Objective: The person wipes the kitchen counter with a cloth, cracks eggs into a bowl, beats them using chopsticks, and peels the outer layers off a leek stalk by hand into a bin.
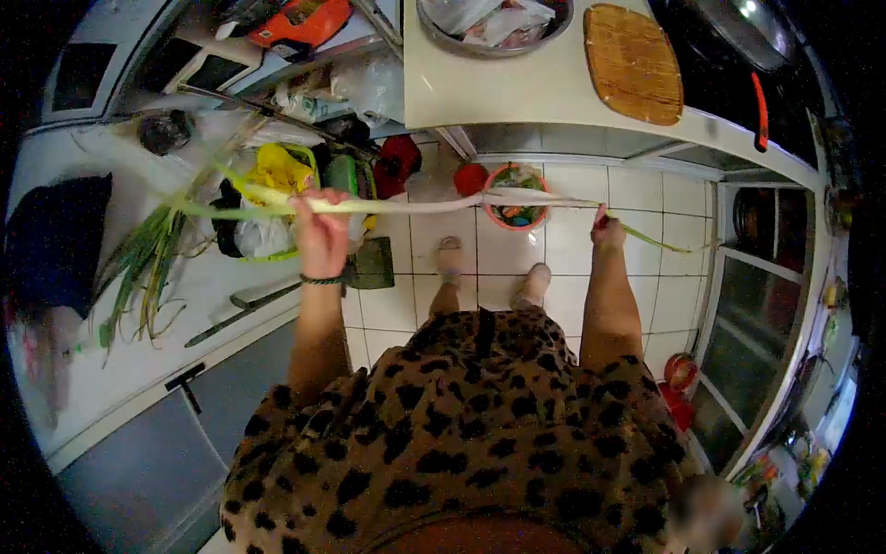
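Observation:
A long green onion (415, 207) stretches level between my hands, its white stalk in the middle and green leaves to the left. My left hand (321, 235) is closed around the pale green part of the stalk. At the other end, my right hand (607, 231) pinches a thin, wilted-looking strip, and a narrow green leaf (651, 242) trails out past it to the right. Whether that strip is still joined to the stalk I cannot tell. Below the stalk stands a round red-rimmed bin (515, 223) with scraps in it.
More green onions (148, 263) lie on the left counter (231, 323) near a dark-handled tool (245, 309). A yellow-green basket (309, 171) holds bags. A dustpan (372, 263) is on the floor. Ahead, a counter carries a metal bowl (498, 44), a cutting board (633, 65) and a pan (738, 32).

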A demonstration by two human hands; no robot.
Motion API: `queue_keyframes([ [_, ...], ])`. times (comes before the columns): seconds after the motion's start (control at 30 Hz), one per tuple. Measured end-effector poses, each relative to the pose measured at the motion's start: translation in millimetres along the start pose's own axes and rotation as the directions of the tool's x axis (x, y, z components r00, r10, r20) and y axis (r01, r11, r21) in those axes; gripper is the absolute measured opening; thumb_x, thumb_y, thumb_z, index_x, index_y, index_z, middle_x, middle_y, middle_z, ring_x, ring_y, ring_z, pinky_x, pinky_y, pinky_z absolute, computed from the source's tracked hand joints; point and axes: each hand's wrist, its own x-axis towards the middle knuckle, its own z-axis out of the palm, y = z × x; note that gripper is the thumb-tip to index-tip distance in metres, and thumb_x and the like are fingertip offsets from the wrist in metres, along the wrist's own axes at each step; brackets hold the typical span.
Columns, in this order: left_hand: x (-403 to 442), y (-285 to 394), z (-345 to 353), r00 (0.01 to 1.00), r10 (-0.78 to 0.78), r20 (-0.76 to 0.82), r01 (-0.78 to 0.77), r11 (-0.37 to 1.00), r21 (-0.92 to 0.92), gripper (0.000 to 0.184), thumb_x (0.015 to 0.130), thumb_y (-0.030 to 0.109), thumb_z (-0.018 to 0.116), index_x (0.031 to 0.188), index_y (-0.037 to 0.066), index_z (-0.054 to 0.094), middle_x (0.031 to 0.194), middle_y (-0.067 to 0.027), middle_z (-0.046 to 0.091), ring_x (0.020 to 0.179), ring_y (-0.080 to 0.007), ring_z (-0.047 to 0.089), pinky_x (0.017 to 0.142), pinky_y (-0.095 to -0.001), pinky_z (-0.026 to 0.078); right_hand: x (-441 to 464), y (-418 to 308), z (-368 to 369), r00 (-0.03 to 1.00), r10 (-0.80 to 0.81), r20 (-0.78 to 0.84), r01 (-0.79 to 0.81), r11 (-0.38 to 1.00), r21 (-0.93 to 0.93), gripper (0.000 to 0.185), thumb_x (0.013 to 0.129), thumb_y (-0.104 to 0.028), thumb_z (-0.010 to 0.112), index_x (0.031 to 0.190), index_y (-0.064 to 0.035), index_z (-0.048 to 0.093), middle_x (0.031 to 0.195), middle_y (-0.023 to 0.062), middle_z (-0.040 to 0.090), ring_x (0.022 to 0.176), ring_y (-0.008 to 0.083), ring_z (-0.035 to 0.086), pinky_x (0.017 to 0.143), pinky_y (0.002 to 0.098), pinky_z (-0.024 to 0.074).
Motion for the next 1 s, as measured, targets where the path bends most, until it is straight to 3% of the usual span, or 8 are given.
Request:
queue_keyframes([
  [0.1, -2.6, 22.3, -9.5, 0.994, -0.039, -0.1, 0.039, 0.999, -0.004, 0.037, 0.093, 0.046, 0.043, 0.09, 0.01, 0.05, 0.08, -0.0053, 0.05, 0.088, -0.0203, 0.048, 0.091, -0.0357, 0.04, 31.3, 7.2, -13.3, 0.808, -0.468, 0.356, 0.581, 0.54, -0.608, 0.043, 0.091, -0.037, 0.049, 0.098, 0.0052, 0.056, 0.097, 0.016, 0.063, 0.086, 0.027, 0.062, 0.071, 0.0372, 0.0552],
  [0.17, -6.6, 17.9, -8.4, 0.991, -0.047, -0.124, 0.052, 0.998, 0.038, 0.038, 0.093, 0.046, 0.042, 0.089, 0.01, 0.05, 0.081, -0.0055, 0.05, 0.088, -0.0215, 0.048, 0.091, -0.0349, 0.04, -6.7, 30.5, 1.8, 0.989, 0.029, 0.143, 0.017, 0.95, -0.311, 0.039, 0.093, -0.032, 0.048, 0.1, 0.0052, 0.053, 0.093, 0.0156, 0.06, 0.08, 0.0256, 0.06, 0.067, 0.0347, 0.0553],
  [0.3, -6.9, 1.2, -11.2, 0.997, -0.079, -0.011, 0.079, 0.996, 0.046, 0.039, 0.093, 0.048, 0.041, 0.09, 0.01, 0.05, 0.085, -0.0063, 0.052, 0.094, -0.0237, 0.048, 0.09, -0.0358, 0.04, -69.6, 105.6, -30.4, 0.749, 0.587, 0.309, -0.406, 0.774, -0.486, 0.038, 0.091, -0.036, 0.052, 0.1, 0.0006, 0.052, 0.087, 0.0096, 0.057, 0.069, 0.019, 0.056, 0.058, 0.027, 0.0506],
  [0.67, -50.7, -4.8, 32.9, 0.736, -0.675, -0.05, 0.5, 0.492, 0.712, 0.039, 0.095, 0.043, 0.041, 0.109, 0.008, 0.052, 0.108, -0.0108, 0.059, 0.103, -0.0222, 0.055, 0.086, -0.0357, 0.043, -243.0, 238.2, -15.1, 0.747, 0.594, 0.299, -0.111, 0.554, -0.825, 0.03, 0.095, -0.027, 0.048, 0.101, 0.001, 0.056, 0.078, 0.0058, 0.057, 0.062, 0.0108, 0.049, 0.057, 0.0243, 0.0404],
  [0.73, -55.2, -2.4, 39.4, 0.49, -0.861, -0.134, 0.401, 0.087, 0.912, 0.037, 0.095, 0.037, 0.046, 0.115, 0.007, 0.052, 0.107, -0.011, 0.061, 0.096, -0.0212, 0.06, 0.08, -0.0351, 0.048, -244.8, 234.1, -20.7, 0.776, 0.565, 0.281, -0.074, 0.524, -0.849, 0.028, 0.095, -0.025, 0.048, 0.098, 0.0014, 0.057, 0.076, 0.0054, 0.056, 0.062, 0.0112, 0.049, 0.057, 0.0251, 0.0408],
  [0.87, 11.9, -132.8, -16.7, 0.735, -0.602, 0.313, -0.274, 0.158, 0.949, 0.029, 0.093, 0.028, 0.052, 0.11, 0.005, 0.056, 0.104, -0.0105, 0.062, 0.085, -0.0214, 0.065, 0.073, -0.0302, 0.05, -237.6, 230.2, -41.0, 0.771, 0.528, 0.357, 0.121, 0.429, -0.895, 0.022, 0.09, -0.023, 0.055, 0.087, -0.0008, 0.058, 0.071, 0.0037, 0.057, 0.061, 0.0166, 0.053, 0.055, 0.03, 0.0461],
  [0.93, 43.7, -175.2, -7.6, 0.309, -0.948, 0.075, 0.232, 0.151, 0.961, 0.03, 0.094, 0.03, 0.048, 0.106, 0.004, 0.055, 0.104, -0.0118, 0.061, 0.094, -0.0221, 0.061, 0.075, -0.0349, 0.049, -242.6, 229.8, -46.1, 0.777, 0.52, 0.355, 0.163, 0.379, -0.911, 0.021, 0.092, -0.02, 0.052, 0.09, 0.0001, 0.059, 0.071, 0.0039, 0.057, 0.062, 0.0145, 0.053, 0.057, 0.0282, 0.0445],
  [1.0, 31.7, -219.9, -23.0, 0.347, -0.934, 0.089, 0.281, 0.194, 0.94, 0.033, 0.095, 0.033, 0.045, 0.108, 0.004, 0.055, 0.097, -0.0102, 0.062, 0.09, -0.0194, 0.061, 0.077, -0.0332, 0.049, -253.0, 207.1, -34.9, 0.785, 0.514, 0.347, 0.204, 0.314, -0.927, 0.02, 0.093, -0.016, 0.05, 0.093, 0.001, 0.06, 0.071, 0.0041, 0.057, 0.063, 0.0123, 0.052, 0.058, 0.0264, 0.043],
])
